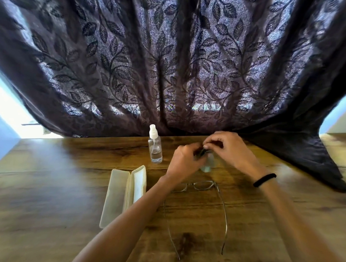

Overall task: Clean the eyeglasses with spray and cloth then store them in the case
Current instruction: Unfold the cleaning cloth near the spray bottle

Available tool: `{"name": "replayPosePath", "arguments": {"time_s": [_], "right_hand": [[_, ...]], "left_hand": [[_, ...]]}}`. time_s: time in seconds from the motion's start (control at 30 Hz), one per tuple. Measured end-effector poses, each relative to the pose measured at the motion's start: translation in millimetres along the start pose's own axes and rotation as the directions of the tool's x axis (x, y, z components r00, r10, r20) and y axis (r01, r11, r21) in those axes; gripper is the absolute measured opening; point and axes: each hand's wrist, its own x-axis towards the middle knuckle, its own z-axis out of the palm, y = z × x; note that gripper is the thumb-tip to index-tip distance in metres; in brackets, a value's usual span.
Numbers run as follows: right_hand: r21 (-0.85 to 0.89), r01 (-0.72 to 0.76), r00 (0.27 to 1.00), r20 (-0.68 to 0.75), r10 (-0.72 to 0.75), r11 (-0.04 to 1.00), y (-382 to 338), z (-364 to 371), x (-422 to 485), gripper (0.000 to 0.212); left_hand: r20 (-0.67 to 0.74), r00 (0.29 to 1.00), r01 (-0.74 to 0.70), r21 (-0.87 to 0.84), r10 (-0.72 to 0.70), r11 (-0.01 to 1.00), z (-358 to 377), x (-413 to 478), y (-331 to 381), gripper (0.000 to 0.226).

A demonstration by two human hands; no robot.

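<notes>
Unfolded glasses nr open case

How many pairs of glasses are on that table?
1. The eyeglasses lie unfolded on the table, right of the open case, the left forearm overlapping one lens. The left hand and right hand pinch a pale cloth.

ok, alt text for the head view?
The left hand and right hand pinch a pale cloth and something small and dark above a wooden table. Eyeglasses lie unfolded nearer the camera, an open case at left, a spray bottle upright behind.
</notes>
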Motion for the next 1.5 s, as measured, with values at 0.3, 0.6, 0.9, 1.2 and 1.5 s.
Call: {"name": "replayPosePath", "arguments": {"time_s": [0.3, 0.6, 0.9, 1.2, 1.5], "right_hand": [[-0.017, -0.010, 0.999, -0.041, 0.009, 1.000, 9.8, -12.2, -3.4, 0.006], [0.430, -0.088, 0.987, -0.083, 0.136, 0.899, 30.1, -1.0, -19.7, 0.008], [0.622, -0.381, 0.868, -0.013, 0.496, 0.684, 63.1, 39.3, -15.2, 0.015], [0.516, -0.444, 0.865, 0.036, 0.500, 0.732, 78.9, 55.2, -19.5, 0.021], [0.344, -0.411, 0.905, 0.048, 0.422, 0.844, 45.8, 53.8, 15.5, 0.011]], "left_hand": [[0.080, 0.994, 0.072, -0.005, -0.072, 0.997, -8.4, -5.4, -24.7, 0.017], [0.060, 0.996, 0.089, -0.338, -0.073, 0.937, -23.9, -2.9, -26.8, 0.013], [0.191, 0.913, 0.373, -0.033, -0.360, 0.927, -5.8, 22.6, -44.2, 0.020], [0.127, 0.934, 0.331, 0.049, -0.335, 0.942, 3.4, 15.3, -52.1, 0.050], [0.065, 0.945, 0.325, -0.089, -0.320, 0.942, -8.6, 5.2, -48.2, 0.040]]}}
